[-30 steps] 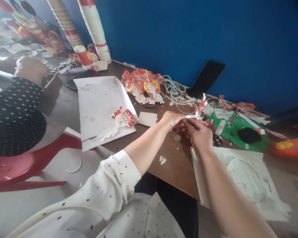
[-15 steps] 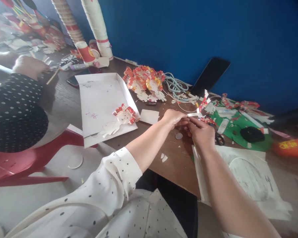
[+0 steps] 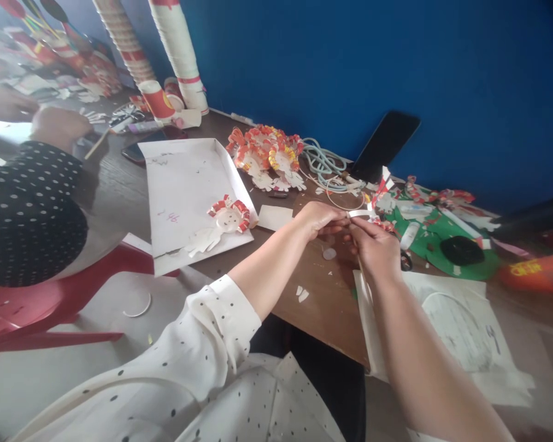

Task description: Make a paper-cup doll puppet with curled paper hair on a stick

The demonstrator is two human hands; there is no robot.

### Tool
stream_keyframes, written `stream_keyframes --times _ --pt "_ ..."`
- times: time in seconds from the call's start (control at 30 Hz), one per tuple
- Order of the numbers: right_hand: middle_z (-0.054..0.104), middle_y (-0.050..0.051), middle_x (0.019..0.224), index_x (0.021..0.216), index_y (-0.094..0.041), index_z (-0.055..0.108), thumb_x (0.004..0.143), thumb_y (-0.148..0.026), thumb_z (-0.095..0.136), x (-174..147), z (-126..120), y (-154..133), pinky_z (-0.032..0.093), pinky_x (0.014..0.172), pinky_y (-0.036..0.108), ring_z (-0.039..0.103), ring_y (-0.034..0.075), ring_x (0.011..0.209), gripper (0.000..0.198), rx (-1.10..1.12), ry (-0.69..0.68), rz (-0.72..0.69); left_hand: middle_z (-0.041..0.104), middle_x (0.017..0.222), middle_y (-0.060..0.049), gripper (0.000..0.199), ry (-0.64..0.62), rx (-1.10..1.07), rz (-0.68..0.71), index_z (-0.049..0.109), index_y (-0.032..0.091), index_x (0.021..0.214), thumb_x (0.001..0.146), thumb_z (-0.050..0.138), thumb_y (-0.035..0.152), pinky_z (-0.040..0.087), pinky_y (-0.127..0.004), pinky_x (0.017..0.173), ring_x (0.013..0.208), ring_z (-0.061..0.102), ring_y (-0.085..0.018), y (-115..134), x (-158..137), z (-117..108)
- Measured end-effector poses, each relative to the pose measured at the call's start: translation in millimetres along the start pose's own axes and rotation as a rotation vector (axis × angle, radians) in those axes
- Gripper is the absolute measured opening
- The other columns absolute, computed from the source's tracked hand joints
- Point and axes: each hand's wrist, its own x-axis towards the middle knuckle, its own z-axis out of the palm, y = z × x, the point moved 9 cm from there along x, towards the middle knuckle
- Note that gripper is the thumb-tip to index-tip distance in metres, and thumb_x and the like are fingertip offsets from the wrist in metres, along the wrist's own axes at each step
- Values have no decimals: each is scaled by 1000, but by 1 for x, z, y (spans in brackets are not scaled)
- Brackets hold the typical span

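Over the brown table, my left hand (image 3: 323, 219) and my right hand (image 3: 375, 245) meet, fingertips nearly touching. Between them they pinch a white paper strip (image 3: 360, 213), whose right end sticks out past my fingers. Red and white curled paper (image 3: 383, 184) rises just behind it; whether it joins the strip I cannot tell. Both hands are closed, and the undersides of the fingers are partly hidden. Left of my arm, a paper figure with a red curled rim (image 3: 228, 218) lies on a white box lid (image 3: 188, 166).
Similar paper figures (image 3: 265, 150) are heaped near the blue wall, beside a coiled cable (image 3: 322, 159). A phone (image 3: 387, 144) leans on the wall. Green paper (image 3: 424, 239) with scraps lies right, near an orange cup (image 3: 534, 274). A co-worker's hand (image 3: 59, 126) works at far left.
The view has shifted slightly. My hands stay together on the strip with little visible movement. The co-worker's hands at the left have moved a little.
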Motion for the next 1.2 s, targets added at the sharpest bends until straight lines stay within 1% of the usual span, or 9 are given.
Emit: stream_keyframes --times 0.1,0.17,0.3,0.43,0.6,0.7,0.87,1.03,1.2 --pt "63 -1 55 99 -17 78 61 -29 76 2 0 5 34 40 20 49 9 45 39 137 3 47 67 66 -3 5 -2 47 24 72 12 73 77 73 13 52 -18 60 57 57 -7 -1 3 -1" --pt "63 -1 55 93 -17 78 57 -26 77 1 1 8 31 39 20 50 10 47 37 225 7 90 66 66 -3 6 -7 51 20 72 12 72 76 76 15 51 -18 60 58 57 -7 -3 3 0" --pt "61 -2 53 85 -18 77 53 -23 77 -1 5 9 28 38 19 51 11 50 33 316 -1 147 64 63 -2 9 -32 13 -13 69 11 68 77 73 11 48 -16 56 54 54 -5 -5 1 6" --pt "63 -1 56 93 -19 78 59 -27 75 -2 6 10 29 39 21 51 11 49 35 203 -12 118 59 56 0 14 37 84 1 66 10 65 78 69 8 38 -14 47 46 46 -3 -3 1 3" --pt "65 0 59 102 -17 77 66 -32 72 -1 7 9 34 41 23 51 12 47 39 48 -25 35 50 46 3 12 98 215 -9 63 12 65 76 69 14 26 -19 42 40 39 -4 -6 6 -2" --pt "67 1 62 99 -17 76 67 -33 71 -2 10 5 35 40 22 52 12 47 36 44 -49 2 49 46 2 14 110 245 -22 61 13 63 75 67 15 26 -21 44 41 39 -6 -8 7 -3" --pt "68 1 67 91 -18 73 67 -33 72 -6 12 -3 36 40 21 54 12 50 28 64 -61 -3 47 46 1 28 131 255 -28 50 16 51 72 68 20 24 -24 45 43 38 -7 -8 7 -5" --pt "69 1 72 92 -20 73 66 -32 73 -6 12 -2 36 41 21 58 13 55 29 79 -71 5 49 47 0 24 180 268 -17 55 16 52 69 70 21 28 -25 47 45 40 -9 -6 3 -9" --pt "64 -1 62 93 -22 75 67 -32 72 -5 12 5 33 41 22 55 13 53 27 100 -70 59 47 45 1 25 192 275 -17 56 16 53 71 72 23 29 -26 47 45 39 -9 -4 0 -10"
